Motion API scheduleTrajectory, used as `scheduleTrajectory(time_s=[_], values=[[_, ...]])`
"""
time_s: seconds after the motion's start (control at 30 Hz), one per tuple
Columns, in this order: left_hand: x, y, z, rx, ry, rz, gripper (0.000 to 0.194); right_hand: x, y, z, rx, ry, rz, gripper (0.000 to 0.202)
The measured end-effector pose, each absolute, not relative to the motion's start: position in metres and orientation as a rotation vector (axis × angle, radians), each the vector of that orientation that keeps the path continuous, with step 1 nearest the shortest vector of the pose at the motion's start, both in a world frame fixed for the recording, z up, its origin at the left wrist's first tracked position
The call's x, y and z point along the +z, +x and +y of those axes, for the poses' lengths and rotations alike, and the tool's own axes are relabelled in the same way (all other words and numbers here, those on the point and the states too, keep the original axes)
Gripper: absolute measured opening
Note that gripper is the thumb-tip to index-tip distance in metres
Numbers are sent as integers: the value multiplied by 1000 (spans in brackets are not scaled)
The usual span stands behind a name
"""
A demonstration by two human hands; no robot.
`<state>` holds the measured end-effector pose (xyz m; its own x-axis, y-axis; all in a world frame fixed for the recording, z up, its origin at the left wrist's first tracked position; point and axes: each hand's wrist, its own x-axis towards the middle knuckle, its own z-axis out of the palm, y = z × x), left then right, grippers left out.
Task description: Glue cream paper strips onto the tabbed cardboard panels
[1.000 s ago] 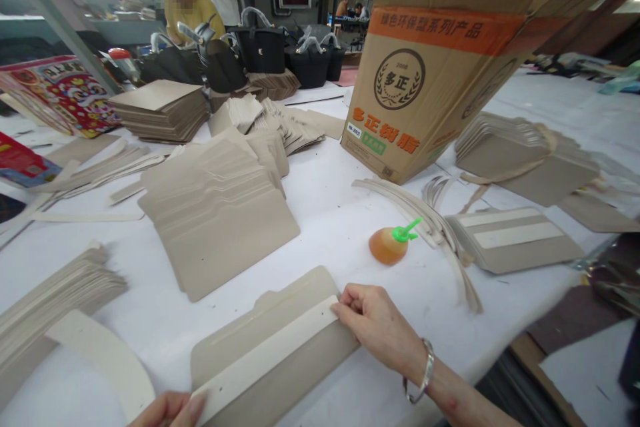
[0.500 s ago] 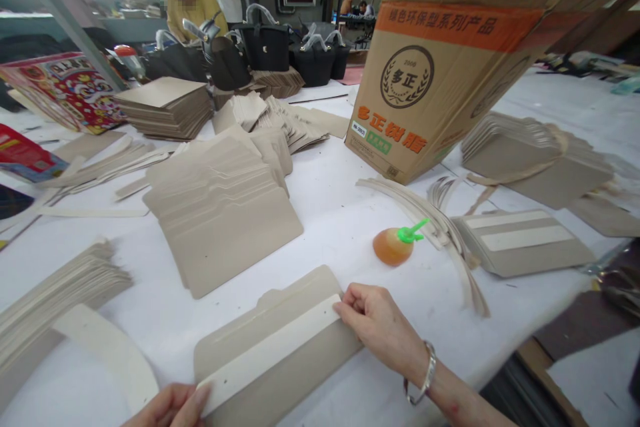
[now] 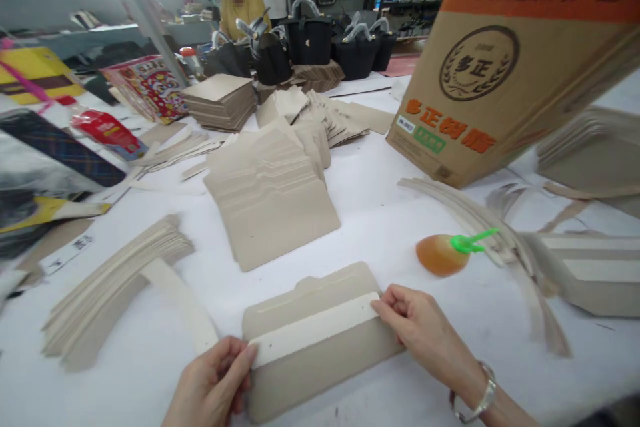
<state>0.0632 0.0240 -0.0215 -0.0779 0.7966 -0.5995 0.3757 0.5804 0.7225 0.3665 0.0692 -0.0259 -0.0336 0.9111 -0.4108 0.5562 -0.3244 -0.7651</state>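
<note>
A grey-beige board panel (image 3: 330, 370) with rounded corners lies on the white table in front of me. Across it runs a cream-white strip (image 3: 320, 328) with a small hole near each end. My left hand (image 3: 213, 380) is closed on the strip's left end, thumb on top. At the right end, my right hand (image 3: 425, 330), a silver bangle on its wrist, pinches the strip between thumb and fingers. Whether the fingers also grip the panel's edges is hidden. Behind my right hand lies an orange squeeze bottle (image 3: 440, 255) with a green nozzle.
Fanned grey panels (image 3: 280, 213) lie beyond the board. Bundled curved strips (image 3: 115, 287) are at left, more strips (image 3: 465, 213) at right. A large carton (image 3: 480, 80) stands at the back right. Black handbags (image 3: 310, 40) and a person in yellow (image 3: 245, 10) are behind.
My view has turned left, so everything sits further right in the picture and more of my left hand shows. Both hands still hold the strip's ends over the panel.
</note>
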Motion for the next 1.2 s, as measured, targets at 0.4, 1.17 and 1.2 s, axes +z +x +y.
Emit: scheduleTrajectory(time_s=[0.4, 1.17, 1.2], values=[[-18, 65, 24, 532, 1015, 1679, 37, -49, 375, 67, 1421, -1946, -1552, 41], [-18, 63, 25, 507, 1091, 1688, 32, -57, 376, 65, 1436, -1953, -1506, 45], [-17, 63, 25, 503, 1101, 1692, 32, -56, 375, 65, 1428, -1953, -1498, 44]])
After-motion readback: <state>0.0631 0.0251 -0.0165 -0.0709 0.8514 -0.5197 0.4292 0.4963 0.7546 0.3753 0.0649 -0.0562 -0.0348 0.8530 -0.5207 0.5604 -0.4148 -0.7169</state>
